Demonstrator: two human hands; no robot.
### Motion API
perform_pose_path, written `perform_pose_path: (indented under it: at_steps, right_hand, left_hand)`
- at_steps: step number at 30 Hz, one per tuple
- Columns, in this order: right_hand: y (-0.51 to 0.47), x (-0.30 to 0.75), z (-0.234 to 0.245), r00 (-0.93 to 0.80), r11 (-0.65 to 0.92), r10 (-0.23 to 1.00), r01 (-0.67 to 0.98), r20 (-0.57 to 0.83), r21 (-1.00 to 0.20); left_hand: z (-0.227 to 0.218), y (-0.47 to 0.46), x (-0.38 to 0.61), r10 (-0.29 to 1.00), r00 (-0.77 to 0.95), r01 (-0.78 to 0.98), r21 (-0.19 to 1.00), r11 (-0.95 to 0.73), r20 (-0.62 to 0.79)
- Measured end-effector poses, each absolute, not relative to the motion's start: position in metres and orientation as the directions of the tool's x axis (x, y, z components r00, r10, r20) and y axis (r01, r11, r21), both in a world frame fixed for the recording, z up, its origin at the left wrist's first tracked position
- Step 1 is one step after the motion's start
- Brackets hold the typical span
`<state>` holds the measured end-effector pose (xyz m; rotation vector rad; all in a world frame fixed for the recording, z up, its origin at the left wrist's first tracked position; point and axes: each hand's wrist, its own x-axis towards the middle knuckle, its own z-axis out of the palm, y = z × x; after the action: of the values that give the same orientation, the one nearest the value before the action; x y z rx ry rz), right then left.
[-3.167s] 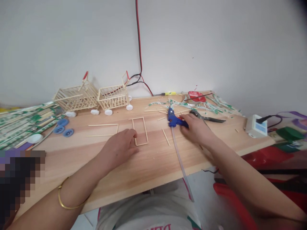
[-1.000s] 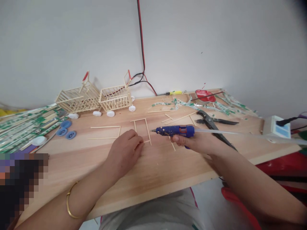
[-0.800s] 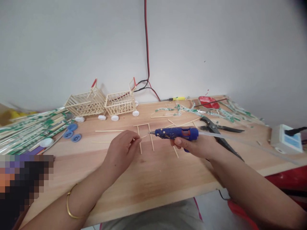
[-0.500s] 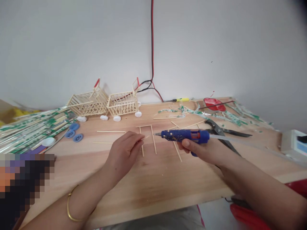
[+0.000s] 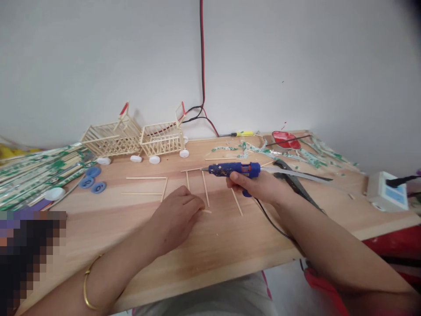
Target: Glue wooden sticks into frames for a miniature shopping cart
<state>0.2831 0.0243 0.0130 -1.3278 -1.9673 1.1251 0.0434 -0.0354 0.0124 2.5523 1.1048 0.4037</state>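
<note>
My right hand is wrapped round a blue glue gun, with a pale glue stick trailing from its back end. The nozzle points left, over a thin wooden stick that lies crosswise. Two more sticks run toward me from that one, the right one in plain view. My left hand is closed low over the table, pinching a short wooden stick whose tip shows past the fingers. It lies close to the near ends of the two sticks, and the hand hides part of the left one.
Two small stick-built carts with white wheels stand at the back left. Blue wheels and wrapped sticks lie left. Pliers, wrapper scraps and a white power box are on the right. A black cord hangs from the glue gun.
My left hand has moved down toward me with the short stick, to the near ends of the sticks. The glue gun has shifted left and up, its nozzle now by the crosswise stick.
</note>
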Motion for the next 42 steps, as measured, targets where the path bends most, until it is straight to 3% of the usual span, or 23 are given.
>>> perform_pose_path:
  at_steps: [5, 11, 16, 21, 24, 27, 35, 39, 42]
  right_hand:
    - [0.029, 0.287, 0.009, -0.431, 0.113, 0.894, 0.478, -0.121, -0.871]
    - [0.030, 0.292, 0.008, -0.381, 0.015, 0.909, 0.439, -0.171, -0.899]
    - [0.032, 0.303, 0.016, -0.272, 0.028, 0.958, 0.396, -0.088, -0.918]
    - [0.037, 0.316, 0.029, -0.165, 0.071, 0.985, 0.175, 0.042, -0.982]
    - [0.039, 0.319, 0.033, -0.111, 0.064, 0.992, 0.072, 0.055, -0.995]
    - [0.040, 0.320, 0.033, -0.097, 0.053, 0.994, 0.069, 0.046, -0.996]
    - [0.044, 0.323, 0.029, -0.102, 0.068, 0.993, 0.120, 0.056, -0.990]
    - [0.047, 0.325, 0.026, -0.091, 0.061, 0.995, 0.113, 0.051, -0.992]
    - [0.047, 0.325, 0.025, -0.077, 0.061, 0.996, 0.118, 0.052, -0.991]
  left_hand:
    - [0.011, -0.031, 0.046, 0.713, 0.700, 0.633, 0.424, -0.647, 0.043]
    - [0.007, -0.030, 0.048, 0.686, 0.725, 0.608, 0.407, -0.682, 0.065]
    - [0.002, -0.029, 0.046, 0.661, 0.742, 0.577, 0.397, -0.714, 0.109]
    - [0.003, -0.031, 0.046, 0.648, 0.748, 0.555, 0.401, -0.729, 0.144]
    - [0.002, -0.031, 0.045, 0.647, 0.747, 0.547, 0.411, -0.729, 0.153]
    - [-0.001, -0.030, 0.045, 0.645, 0.744, 0.533, 0.427, -0.731, 0.175]
    - [0.000, -0.022, 0.038, 0.799, 0.528, 0.633, 0.494, -0.596, 0.289]
    - [0.011, -0.004, 0.049, 0.885, 0.428, 0.736, 0.498, -0.459, 0.183]
    - [0.020, 0.020, 0.074, 0.877, 0.472, 0.790, 0.398, -0.466, 0.090]
